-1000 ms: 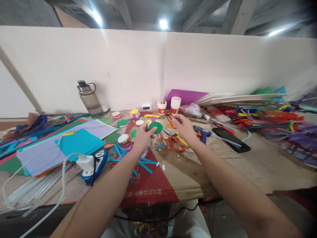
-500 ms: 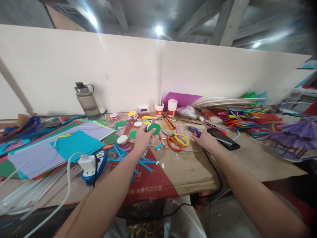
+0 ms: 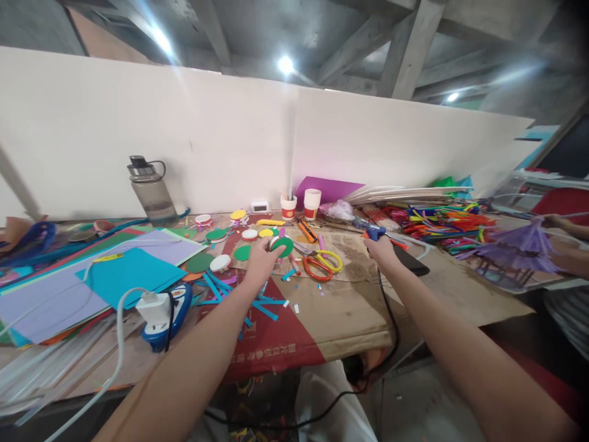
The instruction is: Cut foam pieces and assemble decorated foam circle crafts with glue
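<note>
While the left hand (image 3: 260,261) grips a round white roll faced with a green paper disc (image 3: 281,245) above the cardboard-covered table (image 3: 350,319), the right hand (image 3: 381,248), well apart, clasps a blue glue gun (image 3: 373,231) beside orange-handled scissors (image 3: 317,267).

Matt paper disc (image 3: 283,246), plastic glue gun (image 3: 373,231), rough cardboard tabletop (image 3: 350,307).

Both arms reach forward, the left hand (image 3: 260,261) and right hand (image 3: 380,248) each closed in a grip (forearms bare).
</note>
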Tool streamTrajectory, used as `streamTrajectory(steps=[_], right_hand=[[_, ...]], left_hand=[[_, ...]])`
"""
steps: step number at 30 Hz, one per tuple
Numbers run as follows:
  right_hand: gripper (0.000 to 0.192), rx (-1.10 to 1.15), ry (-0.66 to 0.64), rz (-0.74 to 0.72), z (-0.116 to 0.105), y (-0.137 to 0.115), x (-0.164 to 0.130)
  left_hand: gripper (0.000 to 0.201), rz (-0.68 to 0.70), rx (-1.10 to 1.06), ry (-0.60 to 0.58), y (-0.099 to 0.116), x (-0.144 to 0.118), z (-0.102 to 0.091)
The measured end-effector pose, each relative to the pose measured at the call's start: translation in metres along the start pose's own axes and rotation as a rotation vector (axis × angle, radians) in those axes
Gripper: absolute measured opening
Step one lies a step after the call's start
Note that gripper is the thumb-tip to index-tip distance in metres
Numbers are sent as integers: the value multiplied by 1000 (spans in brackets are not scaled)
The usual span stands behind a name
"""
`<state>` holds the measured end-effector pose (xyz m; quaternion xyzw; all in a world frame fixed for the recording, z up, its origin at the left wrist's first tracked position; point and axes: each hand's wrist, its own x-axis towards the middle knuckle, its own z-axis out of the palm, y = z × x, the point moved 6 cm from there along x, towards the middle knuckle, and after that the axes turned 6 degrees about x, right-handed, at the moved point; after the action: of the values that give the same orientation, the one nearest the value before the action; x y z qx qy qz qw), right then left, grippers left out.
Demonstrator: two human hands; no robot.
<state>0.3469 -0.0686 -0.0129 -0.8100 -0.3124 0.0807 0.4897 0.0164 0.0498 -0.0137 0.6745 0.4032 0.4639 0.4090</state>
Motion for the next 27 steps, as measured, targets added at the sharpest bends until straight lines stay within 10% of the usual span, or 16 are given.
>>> streamTrajectory(steps=[6, 12, 20, 27], right_hand=[[30, 188, -17, -184, 7, -47, -8], [42, 684, -333, -290, 46, -95, -29], [28, 748, -573, -214, 74, -85, -52], [29, 573, -592, -468, 60, -89, -75]], left_hand=[[26, 0, -10, 6, -1, 3, -2], [24, 18, -39, -55, 15, 9, 2], [16, 193, 191, 103, 21, 6, -14], [17, 513, 332, 117, 35, 2, -25]])
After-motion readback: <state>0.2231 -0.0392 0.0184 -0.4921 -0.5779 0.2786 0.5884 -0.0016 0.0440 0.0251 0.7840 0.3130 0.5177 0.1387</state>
